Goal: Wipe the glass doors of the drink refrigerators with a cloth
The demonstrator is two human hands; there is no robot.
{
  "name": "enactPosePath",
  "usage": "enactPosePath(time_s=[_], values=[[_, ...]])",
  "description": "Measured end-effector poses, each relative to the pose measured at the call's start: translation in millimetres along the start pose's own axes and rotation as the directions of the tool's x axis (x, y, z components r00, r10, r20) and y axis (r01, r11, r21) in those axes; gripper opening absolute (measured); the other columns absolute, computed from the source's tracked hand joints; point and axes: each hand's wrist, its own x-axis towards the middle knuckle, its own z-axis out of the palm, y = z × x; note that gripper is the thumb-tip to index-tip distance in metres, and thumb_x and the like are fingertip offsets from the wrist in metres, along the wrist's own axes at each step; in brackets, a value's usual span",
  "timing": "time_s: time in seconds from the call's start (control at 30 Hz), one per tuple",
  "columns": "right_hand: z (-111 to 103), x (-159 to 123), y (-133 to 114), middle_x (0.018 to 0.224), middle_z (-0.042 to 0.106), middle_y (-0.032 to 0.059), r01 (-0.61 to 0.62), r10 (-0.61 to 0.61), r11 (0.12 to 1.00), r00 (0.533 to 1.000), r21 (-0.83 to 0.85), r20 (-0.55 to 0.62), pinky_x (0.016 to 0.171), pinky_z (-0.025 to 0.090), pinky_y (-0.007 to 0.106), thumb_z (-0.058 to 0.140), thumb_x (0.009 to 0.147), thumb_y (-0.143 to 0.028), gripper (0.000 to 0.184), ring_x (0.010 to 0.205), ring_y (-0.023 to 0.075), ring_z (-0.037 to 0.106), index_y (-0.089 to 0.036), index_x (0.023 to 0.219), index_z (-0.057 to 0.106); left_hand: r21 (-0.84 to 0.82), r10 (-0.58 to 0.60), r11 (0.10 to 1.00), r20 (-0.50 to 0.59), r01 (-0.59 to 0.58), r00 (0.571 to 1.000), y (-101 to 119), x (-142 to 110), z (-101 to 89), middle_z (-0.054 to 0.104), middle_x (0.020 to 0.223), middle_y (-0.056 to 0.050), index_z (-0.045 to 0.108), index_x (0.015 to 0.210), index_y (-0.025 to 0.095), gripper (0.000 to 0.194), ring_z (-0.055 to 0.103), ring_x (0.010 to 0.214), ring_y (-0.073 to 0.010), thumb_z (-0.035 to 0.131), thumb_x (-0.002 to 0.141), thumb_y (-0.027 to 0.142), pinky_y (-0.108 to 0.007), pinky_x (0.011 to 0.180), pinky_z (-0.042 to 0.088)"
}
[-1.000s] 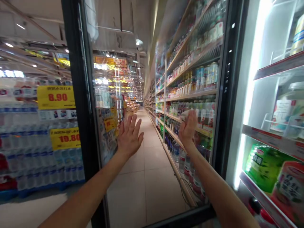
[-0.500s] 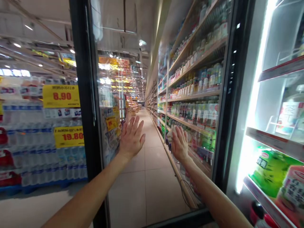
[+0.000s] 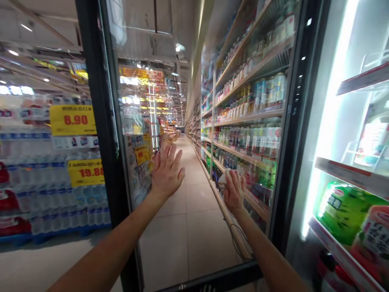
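Note:
A glass door (image 3: 173, 247) in a black frame stands in front of me. My left hand (image 3: 166, 172) lies against the pane with its fingers spread and holds nothing. On the right half of the glass, my right hand (image 3: 234, 192) presses a whitish cloth (image 3: 223, 179) to the surface. Most of the cloth is hidden behind the fingers. Through or on the pane I see shelves of bottles (image 3: 252, 136) and a tiled aisle floor (image 3: 173, 227).
To the right is a lit cooler with shelves (image 3: 352, 174), green packs (image 3: 340, 211) and red-labelled bottles (image 3: 375, 231). Stacked bottled water (image 3: 60, 198) stands left, with yellow price signs (image 3: 73, 120). A dark cable (image 3: 235, 239) shows low behind the glass.
My right hand has slid slightly down the glass with the cloth, and its fingers are more bent. My left hand stays almost in place. The view has shifted a little.

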Motion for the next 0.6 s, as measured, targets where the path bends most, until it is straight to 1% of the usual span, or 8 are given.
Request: enactPosePath(time_s=[0.07,0.17,0.2,0.27,0.37,0.43,0.5,0.6], values=[[-4.3,-4.9,15.7,0.141,0.035,0.0131,-0.197,0.192,0.98,0.974,-0.031,-0.121,0.105,0.022,0.053,0.035,0.083,-0.021,0.056,0.132,0.0247,0.027,-0.02,0.138,0.025,0.007,-0.004,1.0,0.007,0.004,1.0,0.1,-0.2,-0.8,0.03,0.142,-0.011,0.027,0.137,0.02,0.059,0.02,0.134,-0.0231,0.046,0.081,0.026,-0.048,0.108,0.016],[-9.3,-9.2,36.5,0.141,0.031,0.0184,-0.536,0.503,0.844,0.792,0.001,-0.345,0.104,0.023,0.056,0.033,0.083,-0.021,0.057,0.133,0.028,0.025,-0.013,0.139,0.022,0.02,-0.008,1.0,0.018,0.008,1.0,0.7,-0.3,-1.9,0.032,0.141,-0.012,0.027,0.137,0.018,0.06,0.021,0.134,-0.0234,0.047,0.081,0.026,-0.048,0.108,0.017],[-8.7,-11.7,34.5,0.142,0.03,0.0183,-0.549,0.518,0.836,0.781,0.011,-0.349,0.103,0.024,0.056,0.033,0.083,-0.021,0.057,0.133,0.0282,0.024,-0.013,0.139,0.022,0.025,-0.008,1.0,0.02,0.008,1.0,0.9,-0.3,-2.0,0.032,0.141,-0.012,0.027,0.137,0.018,0.06,0.021,0.134,-0.0236,0.047,0.081,0.026,-0.048,0.108,0.017],[-4.1,-18.8,16.0,0.143,0.029,0.0163,-0.425,0.411,0.905,0.876,0.001,-0.254,0.103,0.026,0.055,0.033,0.083,-0.02,0.057,0.134,0.0278,0.023,-0.016,0.139,0.022,0.03,-0.006,1.0,0.018,0.006,1.0,1.1,-0.5,-1.4,0.032,0.141,-0.012,0.027,0.137,0.018,0.06,0.022,0.134,-0.024,0.047,0.081,0.027,-0.048,0.108,0.017],[3.5,-28.3,-17.8,0.141,0.034,0.0118,-0.075,0.075,0.997,0.997,-0.004,-0.01,0.105,0.025,0.052,0.035,0.084,-0.019,0.057,0.133,0.0253,0.026,-0.022,0.139,0.022,0.009,-0.014,1.0,0.011,0.014,1.0,1.2,-1.4,0.3,0.031,0.142,-0.011,0.027,0.137,0.019,0.06,0.022,0.134,-0.0242,0.047,0.081,0.027,-0.048,0.108,0.016],[3.2,-28.6,-20.4,0.139,0.038,0.0106,-0.001,0.001,1.0,0.999,-0.006,0.037,0.106,0.024,0.052,0.035,0.083,-0.018,0.057,0.132,0.0244,0.028,-0.024,0.138,0.024,-0.01,-0.02,1.0,0.013,0.021,1.0,1.1,-1.7,1.0,0.03,0.143,-0.011,0.027,0.137,0.02,0.06,0.021,0.134,-0.0241,0.047,0.081,0.027,-0.048,0.109,0.015],[-1.2,-24.7,-5.3,0.139,0.037,0.013,-0.168,0.165,0.985,0.983,-0.033,-0.083,0.105,0.024,0.054,0.036,0.083,-0.018,0.057,0.132,0.0257,0.029,-0.022,0.138,0.024,-0.013,-0.021,1.0,0.02,0.021,1.0,0.4,-1.3,0.8,0.03,0.143,-0.01,0.026,0.137,0.02,0.06,0.021,0.134,-0.0239,0.047,0.081,0.027,-0.048,0.109,0.015],[-6.2,-17.5,16.0,0.141,0.031,0.0187,-0.489,0.465,0.872,0.83,-0.003,-0.309,0.103,0.025,0.057,0.035,0.083,-0.018,0.058,0.133,0.0281,0.026,-0.014,0.139,0.021,-0.001,-0.016,1.0,0.024,0.016,1.0,-1.8,-0.3,-1.3,0.03,0.142,-0.011,0.025,0.138,0.02,0.06,0.021,0.134,-0.0241,0.046,0.082,0.027,-0.049,0.108,0.017]])
